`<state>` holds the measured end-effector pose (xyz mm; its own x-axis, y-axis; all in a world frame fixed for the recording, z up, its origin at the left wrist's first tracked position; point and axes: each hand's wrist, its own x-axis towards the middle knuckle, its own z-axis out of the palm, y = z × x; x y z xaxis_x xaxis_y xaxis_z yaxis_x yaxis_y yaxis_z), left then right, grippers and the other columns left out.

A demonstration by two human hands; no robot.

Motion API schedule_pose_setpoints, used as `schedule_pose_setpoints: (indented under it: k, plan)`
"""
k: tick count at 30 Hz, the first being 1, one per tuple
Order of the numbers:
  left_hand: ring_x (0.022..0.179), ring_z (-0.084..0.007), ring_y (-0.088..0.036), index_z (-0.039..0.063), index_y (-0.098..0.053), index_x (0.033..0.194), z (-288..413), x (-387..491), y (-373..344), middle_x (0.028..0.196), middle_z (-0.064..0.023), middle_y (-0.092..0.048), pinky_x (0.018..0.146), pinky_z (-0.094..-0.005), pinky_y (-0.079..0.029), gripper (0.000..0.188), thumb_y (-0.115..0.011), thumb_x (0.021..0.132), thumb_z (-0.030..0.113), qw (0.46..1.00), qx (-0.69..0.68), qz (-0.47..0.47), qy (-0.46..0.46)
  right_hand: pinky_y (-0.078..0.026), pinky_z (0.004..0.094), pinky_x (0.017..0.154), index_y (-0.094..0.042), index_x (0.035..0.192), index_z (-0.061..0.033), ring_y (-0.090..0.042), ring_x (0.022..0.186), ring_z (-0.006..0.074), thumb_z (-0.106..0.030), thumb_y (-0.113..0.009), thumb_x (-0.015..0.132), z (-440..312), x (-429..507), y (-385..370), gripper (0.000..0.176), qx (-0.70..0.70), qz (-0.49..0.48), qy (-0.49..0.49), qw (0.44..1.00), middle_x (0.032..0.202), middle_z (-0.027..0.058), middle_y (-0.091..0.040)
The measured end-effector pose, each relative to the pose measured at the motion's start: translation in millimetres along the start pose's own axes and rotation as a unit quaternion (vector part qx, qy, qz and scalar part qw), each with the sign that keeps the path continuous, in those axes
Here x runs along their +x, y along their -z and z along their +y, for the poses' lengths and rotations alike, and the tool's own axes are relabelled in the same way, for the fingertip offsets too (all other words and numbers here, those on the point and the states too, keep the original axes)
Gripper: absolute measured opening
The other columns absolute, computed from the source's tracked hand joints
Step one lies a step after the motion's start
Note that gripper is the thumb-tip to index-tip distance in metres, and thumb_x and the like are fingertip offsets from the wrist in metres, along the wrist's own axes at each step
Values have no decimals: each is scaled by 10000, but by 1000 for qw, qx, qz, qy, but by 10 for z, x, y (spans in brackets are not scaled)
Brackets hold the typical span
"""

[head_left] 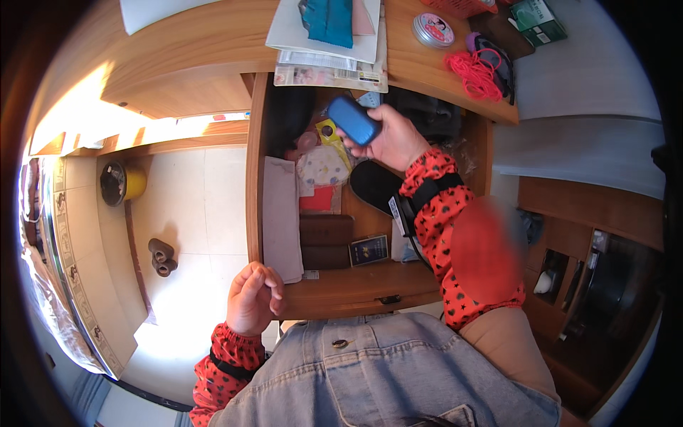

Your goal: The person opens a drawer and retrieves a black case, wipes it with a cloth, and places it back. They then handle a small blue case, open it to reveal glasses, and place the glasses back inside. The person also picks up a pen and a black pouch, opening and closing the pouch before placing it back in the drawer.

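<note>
My right hand (396, 140) holds a blue rounded case (354, 120) over the far part of an open wooden drawer (257, 192). Beneath and around it in the drawer lie a yellow card package (330, 131), a dotted white cloth item (323, 165), a black rounded flat item (376, 187) and dark fabric. Nearer me are a folded pale cloth (281, 224), a red packet (316, 198), brown boxes or cases (326, 229) and a dark blue box (368, 250). My left hand (253, 299), fingers loosely curled, is at the drawer's near left corner; nothing shows in it.
On the wooden desktop (405, 64) are papers (331, 74), a teal packet (331, 24), a round tin (433, 30), a pink-red cord (475, 74) and a green box (539, 22). A yellow and black bin (125, 184) and brown slippers (161, 257) stand on the floor at left.
</note>
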<state>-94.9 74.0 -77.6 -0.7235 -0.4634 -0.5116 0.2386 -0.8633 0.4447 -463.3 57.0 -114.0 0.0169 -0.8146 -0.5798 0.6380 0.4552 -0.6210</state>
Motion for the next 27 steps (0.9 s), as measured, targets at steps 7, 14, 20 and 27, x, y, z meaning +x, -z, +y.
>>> schedule_pose_setpoints:
  k: [7,14,20,27]
  plan:
    - [529,-152,-484,55,-531,838,-5,-10,40,732,-82,-568,495,-277,-404,248,-464,991,238,1000,7,-1,15,-485,317,793,-376,1370,17,-597,885,210,-195,-486,902,-14,-579,-494,525,-158,-28,31,987,1077,109,-552]
    - [858,-190,-622,22,-552,1079,333,29,-98,978,-99,-624,782,-317,-531,177,-468,967,131,998,1,58,33,-478,318,795,-364,1393,3,-590,913,204,-165,-486,902,-166,-1098,-738,533,-100,-12,127,987,1124,122,-552]
    - [1064,-267,-595,-70,-466,1227,1134,483,-434,1145,-177,-585,962,-378,-489,302,-384,943,-9,991,103,-16,-85,-501,327,781,-345,1397,8,-612,906,232,-192,-481,880,-46,-1570,-855,571,-92,39,175,979,1156,148,-557]
    - [1088,-258,-580,-51,-465,1227,1519,980,-456,1147,-154,-568,979,-363,-484,326,-475,901,-30,977,68,80,-185,-509,321,748,-386,1363,21,-620,853,225,-182,-476,915,332,-2264,-1011,500,4,11,248,969,1111,143,-567]
